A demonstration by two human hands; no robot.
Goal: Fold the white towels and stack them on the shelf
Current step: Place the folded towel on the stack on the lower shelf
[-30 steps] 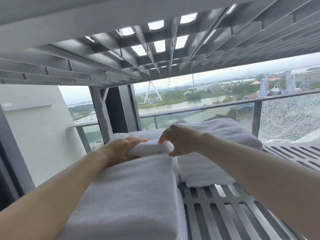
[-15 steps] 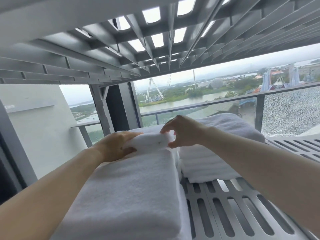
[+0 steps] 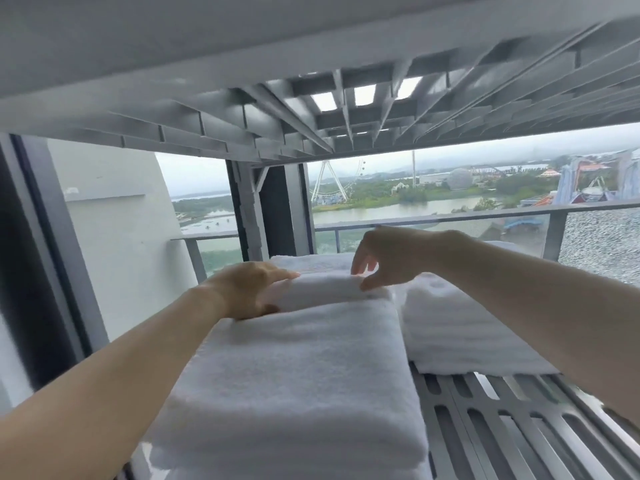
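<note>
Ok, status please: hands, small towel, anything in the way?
Left hand flat on small towel. Right hand open, just touching it. Towel atop stack on shelf. Nothing blocks.

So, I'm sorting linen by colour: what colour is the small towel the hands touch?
The small towel is plain white, seen in the head view.

Folded white towels [image 3: 298,368] on slatted shelf [image 3: 512,427]

High-floor room beside a glass-fronted balcony.
Folded white towels [image 3: 294,368] lie on a grey slatted shelf [image 3: 519,427]; beyond the balcony rail [image 3: 450,220], a river [image 3: 398,209] and a Ferris wheel [image 3: 332,181] lie below.
</note>
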